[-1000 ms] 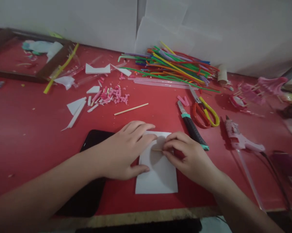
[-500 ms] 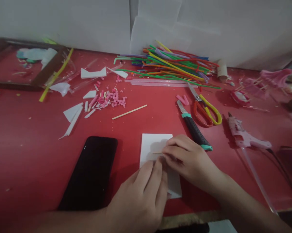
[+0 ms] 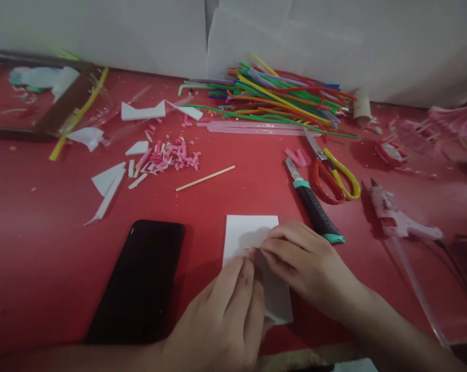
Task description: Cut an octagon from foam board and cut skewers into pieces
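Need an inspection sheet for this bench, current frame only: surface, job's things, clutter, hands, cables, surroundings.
Surface: red table, littered.
Job's things: white card lying flat under both hands.
Clutter: black phone, utility knife, scissors, pink glue gun, straws, wooden stick, pink scraps.
Hands: left hand fingertips pressing the card; right hand pinching at it, what it pinches is hidden.
Cables: glue gun lead runs off right.
Surroundings: white wall; tray far left.

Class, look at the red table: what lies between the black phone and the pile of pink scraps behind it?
In the head view, nothing: only bare red table separates the black phone from the pink scraps. The wooden stick lies off to the right.
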`<move>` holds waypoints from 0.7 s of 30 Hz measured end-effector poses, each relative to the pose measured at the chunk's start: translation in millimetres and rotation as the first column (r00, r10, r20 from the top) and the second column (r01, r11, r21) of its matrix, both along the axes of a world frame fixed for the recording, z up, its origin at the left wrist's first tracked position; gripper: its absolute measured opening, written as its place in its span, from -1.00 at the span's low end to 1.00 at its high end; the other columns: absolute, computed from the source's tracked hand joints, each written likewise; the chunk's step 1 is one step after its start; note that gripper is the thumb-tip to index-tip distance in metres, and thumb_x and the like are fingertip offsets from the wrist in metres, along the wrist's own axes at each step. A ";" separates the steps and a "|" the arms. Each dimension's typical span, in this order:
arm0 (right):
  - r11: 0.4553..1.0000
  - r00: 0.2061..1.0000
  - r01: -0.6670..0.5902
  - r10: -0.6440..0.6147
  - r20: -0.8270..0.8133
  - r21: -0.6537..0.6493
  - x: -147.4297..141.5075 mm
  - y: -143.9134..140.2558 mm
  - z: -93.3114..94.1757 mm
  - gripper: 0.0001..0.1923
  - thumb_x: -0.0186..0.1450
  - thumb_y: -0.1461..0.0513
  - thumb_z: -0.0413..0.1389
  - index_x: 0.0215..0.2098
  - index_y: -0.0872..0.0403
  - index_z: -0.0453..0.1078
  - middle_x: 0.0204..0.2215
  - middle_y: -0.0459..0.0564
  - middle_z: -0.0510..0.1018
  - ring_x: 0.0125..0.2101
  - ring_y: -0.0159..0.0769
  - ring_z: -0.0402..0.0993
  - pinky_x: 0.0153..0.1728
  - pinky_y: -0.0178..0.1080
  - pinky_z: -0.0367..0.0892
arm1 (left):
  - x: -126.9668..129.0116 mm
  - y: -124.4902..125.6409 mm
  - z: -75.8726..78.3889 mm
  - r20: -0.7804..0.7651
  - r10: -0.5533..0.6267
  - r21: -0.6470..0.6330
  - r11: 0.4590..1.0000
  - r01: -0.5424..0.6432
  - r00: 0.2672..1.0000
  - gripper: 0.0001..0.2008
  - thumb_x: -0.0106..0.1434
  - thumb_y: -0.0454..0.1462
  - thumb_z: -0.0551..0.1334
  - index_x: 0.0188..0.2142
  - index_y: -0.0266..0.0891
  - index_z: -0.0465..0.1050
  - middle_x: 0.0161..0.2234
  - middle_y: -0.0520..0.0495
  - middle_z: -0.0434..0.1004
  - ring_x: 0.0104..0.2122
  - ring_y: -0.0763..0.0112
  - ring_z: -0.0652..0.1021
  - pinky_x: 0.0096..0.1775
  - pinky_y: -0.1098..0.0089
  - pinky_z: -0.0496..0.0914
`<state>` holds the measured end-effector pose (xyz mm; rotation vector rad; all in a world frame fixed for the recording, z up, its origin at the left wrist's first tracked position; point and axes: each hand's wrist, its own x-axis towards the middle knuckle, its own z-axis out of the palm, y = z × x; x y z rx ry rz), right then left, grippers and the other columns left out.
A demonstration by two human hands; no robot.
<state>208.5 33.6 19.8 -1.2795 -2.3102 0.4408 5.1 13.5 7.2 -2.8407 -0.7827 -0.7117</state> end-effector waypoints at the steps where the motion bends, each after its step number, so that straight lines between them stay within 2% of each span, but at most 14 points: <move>1: 1.000 1.000 0.001 -0.001 -0.002 -0.004 0.2 -0.4 -0.2 -0.80 0.44 0.34 0.02 -0.30 0.11 0.46 -0.34 0.01 0.52 -0.32 -0.27 0.40 -0.24 -0.20 0.38 | 0.0 0.0 0.6 0.004 0.003 -0.002 1.000 -0.003 1.000 -0.72 0.34 -0.32 0.18 -0.13 -0.56 0.54 -0.09 -0.42 0.63 -0.07 0.02 0.63 -0.05 0.23 0.54; 11: 0.999 1.000 0.020 -0.019 0.006 -0.026 -0.3 1.3 0.7 -0.77 0.44 0.33 0.01 -0.33 0.09 0.47 -0.35 0.00 0.53 -0.33 -0.27 0.41 -0.27 -0.19 0.40 | -0.6 -0.6 -3.2 0.051 0.042 -0.038 0.998 -0.040 0.998 -0.72 0.34 -0.32 0.16 -0.10 -0.53 0.53 -0.08 -0.42 0.61 -0.07 0.00 0.59 -0.09 0.21 0.53; 21: 0.999 1.000 0.013 -0.013 0.005 -0.044 1.0 -0.3 -0.1 -0.75 0.45 0.32 0.00 -0.32 0.09 0.47 -0.32 0.02 0.54 -0.31 -0.26 0.42 -0.26 -0.19 0.39 | 0.8 1.7 -1.5 0.045 0.016 -0.052 0.999 -0.014 0.999 -0.72 0.31 -0.36 0.15 -0.08 -0.55 0.52 -0.09 -0.43 0.60 -0.09 -0.04 0.60 -0.08 0.15 0.55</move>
